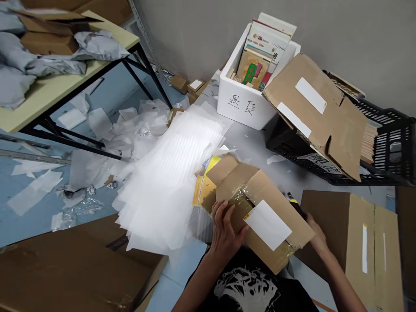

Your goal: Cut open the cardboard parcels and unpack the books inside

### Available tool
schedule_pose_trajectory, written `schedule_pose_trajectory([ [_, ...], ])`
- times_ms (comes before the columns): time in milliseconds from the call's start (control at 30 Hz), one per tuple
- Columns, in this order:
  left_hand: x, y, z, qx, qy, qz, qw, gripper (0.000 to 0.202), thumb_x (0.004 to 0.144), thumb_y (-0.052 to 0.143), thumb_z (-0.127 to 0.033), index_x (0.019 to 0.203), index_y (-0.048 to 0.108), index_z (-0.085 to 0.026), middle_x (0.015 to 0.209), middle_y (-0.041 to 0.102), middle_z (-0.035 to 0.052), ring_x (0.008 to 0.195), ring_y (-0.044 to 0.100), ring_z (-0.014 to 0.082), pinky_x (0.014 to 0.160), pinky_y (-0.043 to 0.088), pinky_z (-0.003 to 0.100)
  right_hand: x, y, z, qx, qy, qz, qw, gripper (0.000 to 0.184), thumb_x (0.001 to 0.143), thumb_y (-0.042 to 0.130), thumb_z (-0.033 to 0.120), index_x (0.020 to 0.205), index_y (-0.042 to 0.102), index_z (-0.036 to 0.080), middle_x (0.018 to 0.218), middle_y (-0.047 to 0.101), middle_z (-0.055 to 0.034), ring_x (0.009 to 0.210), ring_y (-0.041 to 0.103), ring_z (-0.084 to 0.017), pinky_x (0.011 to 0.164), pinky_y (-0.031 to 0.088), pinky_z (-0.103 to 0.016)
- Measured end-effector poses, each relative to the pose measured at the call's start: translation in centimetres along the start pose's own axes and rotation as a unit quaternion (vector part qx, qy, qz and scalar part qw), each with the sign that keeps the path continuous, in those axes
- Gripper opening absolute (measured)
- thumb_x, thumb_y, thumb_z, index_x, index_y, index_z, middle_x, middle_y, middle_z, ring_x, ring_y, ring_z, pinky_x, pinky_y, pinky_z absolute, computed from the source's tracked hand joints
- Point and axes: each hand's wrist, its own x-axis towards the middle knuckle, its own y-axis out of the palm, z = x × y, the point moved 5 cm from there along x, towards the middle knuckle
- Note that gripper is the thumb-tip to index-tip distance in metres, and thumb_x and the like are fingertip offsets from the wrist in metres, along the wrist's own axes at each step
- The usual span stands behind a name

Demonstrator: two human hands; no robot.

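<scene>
A small cardboard box with clear tape and a white label is held tilted in front of me, its flaps up at the far end. My left hand grips its near left side, fingers bent over the cardboard and thumb by the label. At the box's right edge, my right hand is closed around a black-handled tool with a yellow part, partly hidden by the box. Yellow booklets lie just behind the box, next to a fanned stack of white foam sheets.
A white foam bin of books stands at the back. Right of it is a black crate with a cardboard piece on top. Large boxes flank me. Wrapping scraps litter the floor beside a table with grey parcels.
</scene>
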Motion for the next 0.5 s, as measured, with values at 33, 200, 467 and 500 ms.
schedule_pose_trajectory([
  [33, -0.2, -0.1, 0.0, 0.001, 0.0, 0.004, 1.0, 0.07, 0.08, 0.065, -0.032, 0.139, 0.03, -0.023, 0.13, 0.038, 0.0151, 0.131, 0.037, 0.032, 0.103, 0.042, 0.057, -0.7, -1.2, -0.5, -0.026, 0.035, -0.008, 0.999, 0.064, 0.069, 0.049, 0.053, 0.119, 0.054, 0.014, 0.08, 0.069, -0.0182, 0.073, 0.067, -0.039, 0.059, 0.048, -0.046],
  [200, -0.7, -0.1, -0.2, 0.006, 0.012, 0.016, 1.0, 0.066, 0.08, 0.065, -0.031, 0.136, 0.033, -0.021, 0.129, 0.038, 0.0155, 0.131, 0.036, 0.0327, 0.103, 0.041, 0.057, -5.7, -10.4, 0.2, -0.054, -0.086, -0.117, 0.988, 0.059, 0.074, 0.044, 0.064, 0.122, 0.051, 0.032, 0.116, 0.064, -0.0147, 0.096, 0.065, -0.037, 0.072, 0.052, -0.049],
  [467, -0.5, 0.6, -0.8, 0.004, 0.027, 0.015, 1.0, 0.06, 0.079, 0.065, -0.032, 0.132, 0.038, -0.022, 0.126, 0.041, 0.0137, 0.128, 0.038, 0.0322, 0.104, 0.041, 0.056, -4.2, -19.2, 12.9, -0.073, -0.343, -0.097, 0.931, 0.053, 0.085, 0.036, 0.065, 0.122, 0.061, 0.037, 0.108, 0.067, -0.0146, 0.103, 0.063, -0.029, 0.087, 0.047, -0.05],
  [500, -0.4, 0.6, -0.9, 0.006, 0.03, 0.016, 0.999, 0.059, 0.08, 0.064, -0.032, 0.131, 0.039, -0.021, 0.126, 0.041, 0.014, 0.128, 0.038, 0.0322, 0.104, 0.04, 0.056, -3.1, -18.9, 15.4, -0.093, -0.349, -0.086, 0.928, 0.052, 0.086, 0.036, 0.064, 0.123, 0.061, 0.036, 0.108, 0.068, -0.0143, 0.103, 0.063, -0.029, 0.086, 0.046, -0.049],
])
